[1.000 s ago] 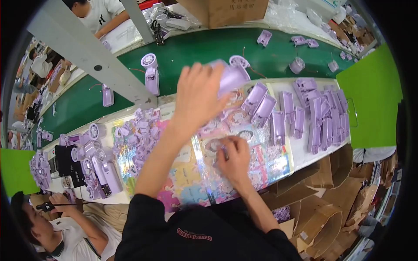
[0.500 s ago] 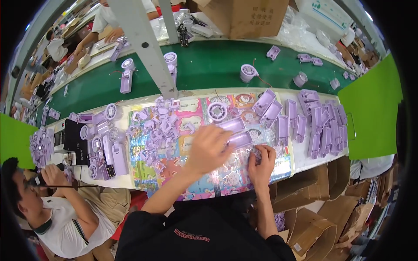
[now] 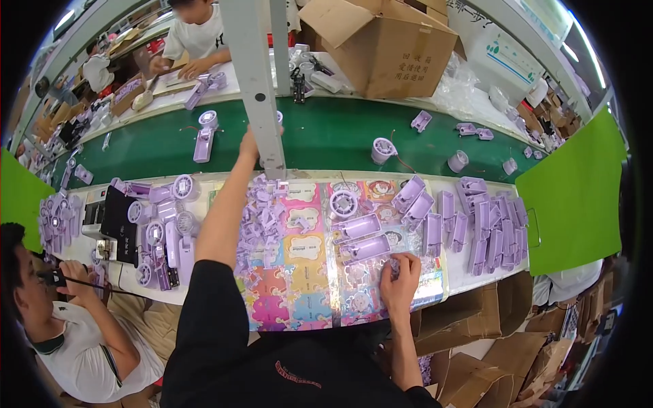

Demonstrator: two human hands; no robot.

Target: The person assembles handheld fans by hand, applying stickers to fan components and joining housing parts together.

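My left hand (image 3: 250, 144) stretches across the table to the green belt, beside a grey metal post that hides most of its fingers. Past the post, a bit of a round lilac fan housing (image 3: 279, 117) shows close to that hand; whether I grip it is hidden. Near the table's front, my right hand (image 3: 401, 280) is closed with curled fingers around a small greyish-lilac part (image 3: 392, 267), mostly covered. Just beyond it lie two lilac trough-shaped handle shells (image 3: 367, 250), and a round lilac fan housing (image 3: 343, 202) sits behind them.
A pile of small lilac parts (image 3: 258, 221) lies under my left arm. More handle shells (image 3: 496, 228) are stacked at right by a green panel (image 3: 575, 197). The grey post (image 3: 255, 88) rises before the belt (image 3: 326, 136). A co-worker (image 3: 88, 333) sits at left.
My left hand has swung from above the middle of the table to the far belt, beside the post. My right hand stays near the front, still closed. The view has shifted slightly.
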